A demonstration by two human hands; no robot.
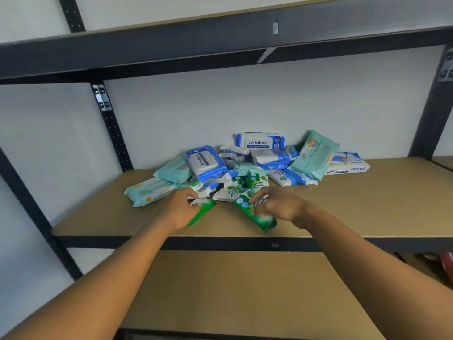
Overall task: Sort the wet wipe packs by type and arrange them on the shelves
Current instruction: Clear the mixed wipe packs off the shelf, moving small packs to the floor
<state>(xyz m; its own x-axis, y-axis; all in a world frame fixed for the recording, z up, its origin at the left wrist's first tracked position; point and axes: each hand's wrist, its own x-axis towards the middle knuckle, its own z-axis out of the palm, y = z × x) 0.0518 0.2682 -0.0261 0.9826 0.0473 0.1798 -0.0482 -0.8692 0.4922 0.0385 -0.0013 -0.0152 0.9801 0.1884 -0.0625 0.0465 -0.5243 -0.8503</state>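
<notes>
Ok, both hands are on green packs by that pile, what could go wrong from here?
The left hand grips the left green pack, the right hand the right green pack, both against the pile; pulling could drag loose packs toward the shelf's front edge.
The tilted teal pack at the right might slide.

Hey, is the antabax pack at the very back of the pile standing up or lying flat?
Standing up: the antabax pack shows its front to the camera, label right way up, propped close to the wall.
</notes>
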